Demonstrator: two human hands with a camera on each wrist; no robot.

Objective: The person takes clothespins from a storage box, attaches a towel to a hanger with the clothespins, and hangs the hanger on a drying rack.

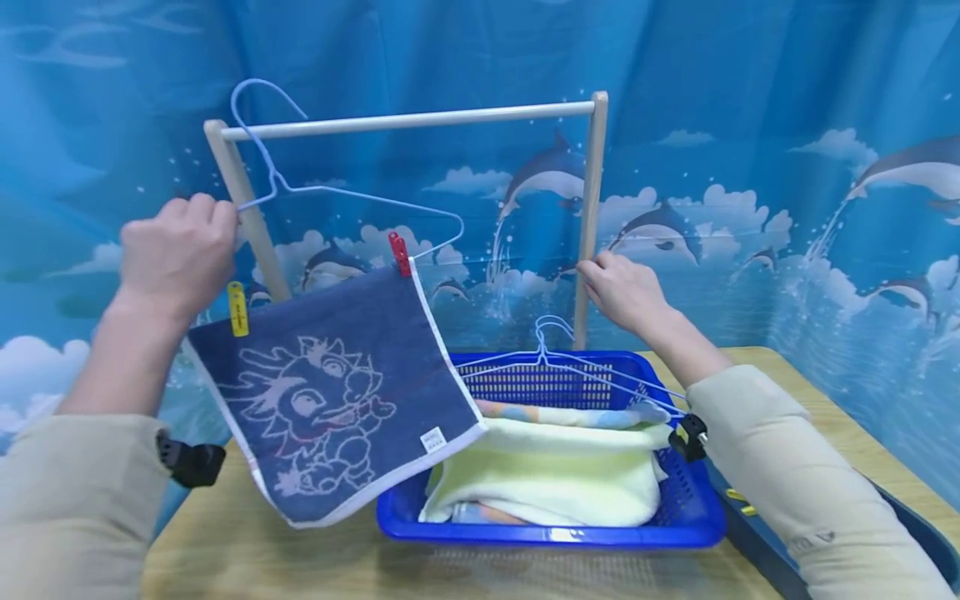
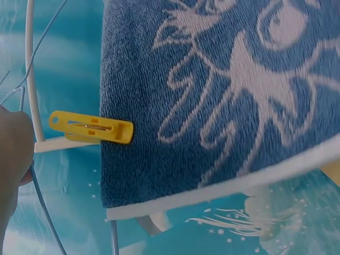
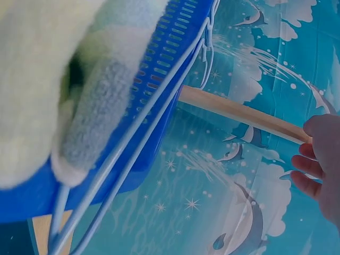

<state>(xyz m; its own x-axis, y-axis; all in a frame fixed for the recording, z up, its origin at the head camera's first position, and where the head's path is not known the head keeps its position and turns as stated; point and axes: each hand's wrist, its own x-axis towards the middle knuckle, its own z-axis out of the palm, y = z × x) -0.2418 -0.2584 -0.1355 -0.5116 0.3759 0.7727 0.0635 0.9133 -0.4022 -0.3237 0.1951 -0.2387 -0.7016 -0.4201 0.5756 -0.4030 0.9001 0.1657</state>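
Note:
My left hand (image 1: 180, 254) grips a light-blue wire hanger (image 1: 360, 194) by its left shoulder, with the hook overlapping the rack's top bar. From the hanger hangs a dark blue towel (image 1: 322, 400) with a white cartoon dragon and white edging. A yellow clothespin (image 1: 237, 308) and a red clothespin (image 1: 401, 254) are clipped along its top edge. At the right, thumb and fingers of my right hand (image 1: 622, 287) hold the upright post of the wooden rack (image 1: 591, 192). In the right wrist view that post (image 3: 244, 114) runs up to the fingertips.
A blue plastic basket (image 1: 551, 535) stands on the wooden table (image 1: 225, 533), holding folded pale-yellow towels (image 1: 555, 475). More wire hangers (image 1: 542, 358) lie across its back. A dark tray (image 1: 757, 533) with yellow clothespins sits at its right. Behind hangs a dolphin-print curtain (image 1: 465, 58).

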